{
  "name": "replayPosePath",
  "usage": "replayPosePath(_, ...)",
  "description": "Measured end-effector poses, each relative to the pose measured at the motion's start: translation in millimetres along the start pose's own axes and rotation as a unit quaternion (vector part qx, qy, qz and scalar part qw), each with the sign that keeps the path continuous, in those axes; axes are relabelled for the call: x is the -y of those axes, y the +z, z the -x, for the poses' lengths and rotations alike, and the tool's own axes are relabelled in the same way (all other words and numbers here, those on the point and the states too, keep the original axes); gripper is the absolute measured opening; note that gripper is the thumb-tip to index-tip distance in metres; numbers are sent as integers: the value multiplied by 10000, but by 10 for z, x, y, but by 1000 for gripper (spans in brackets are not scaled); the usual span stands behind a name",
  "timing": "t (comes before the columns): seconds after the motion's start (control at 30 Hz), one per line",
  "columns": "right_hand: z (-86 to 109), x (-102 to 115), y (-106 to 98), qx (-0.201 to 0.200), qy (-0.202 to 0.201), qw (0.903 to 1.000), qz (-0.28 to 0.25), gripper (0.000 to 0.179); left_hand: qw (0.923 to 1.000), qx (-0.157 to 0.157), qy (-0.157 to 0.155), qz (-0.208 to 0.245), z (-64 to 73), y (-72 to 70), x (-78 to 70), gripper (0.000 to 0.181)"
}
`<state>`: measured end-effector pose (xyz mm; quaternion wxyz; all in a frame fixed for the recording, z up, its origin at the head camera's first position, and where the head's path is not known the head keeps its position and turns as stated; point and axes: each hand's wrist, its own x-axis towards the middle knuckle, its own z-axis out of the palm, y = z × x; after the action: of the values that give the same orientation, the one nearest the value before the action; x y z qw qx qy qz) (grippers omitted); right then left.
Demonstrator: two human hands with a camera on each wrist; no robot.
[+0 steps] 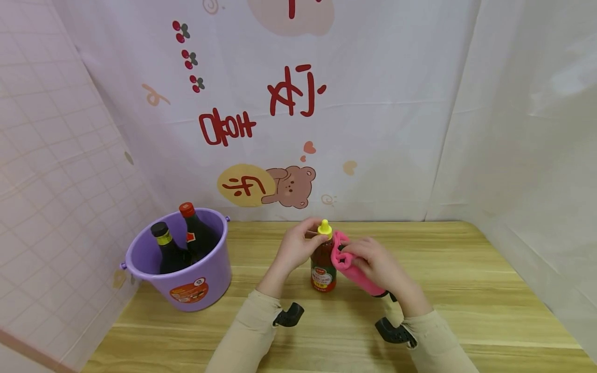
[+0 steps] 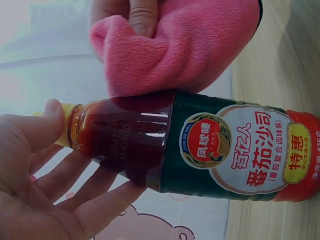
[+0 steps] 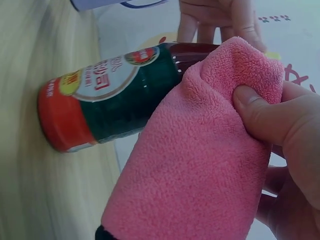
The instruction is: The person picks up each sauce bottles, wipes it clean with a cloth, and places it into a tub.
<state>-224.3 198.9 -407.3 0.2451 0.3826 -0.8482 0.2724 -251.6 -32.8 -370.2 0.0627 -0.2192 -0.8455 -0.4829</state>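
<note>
Looks like the wiping step to me: the left hand [image 1: 298, 244] grips the cap end of a cylindrical red-and-green tomato sauce bottle [image 1: 323, 269] with a yellow cap, while the right hand [image 1: 375, 261] pinches a fuzzy pink cloth [image 1: 366, 280] up against its side. Bottle's upright between both hands, in from the wooden desk's [image 1: 485, 295] back edge; next move probably calls for a steady top while the cloth works round.

Bottle [image 2: 195, 147] in all views, wrists closest
</note>
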Motion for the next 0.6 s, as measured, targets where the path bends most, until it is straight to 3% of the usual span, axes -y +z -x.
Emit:
replayPosePath(0.43,131,-61,100,105,-215,9997,78,28,9999,-90,29,-86,18,10,7,29)
replayPosePath(0.6,194,-111,174,364,-242,9990,124,28,9998,-108,71,-117,16,21,13,28)
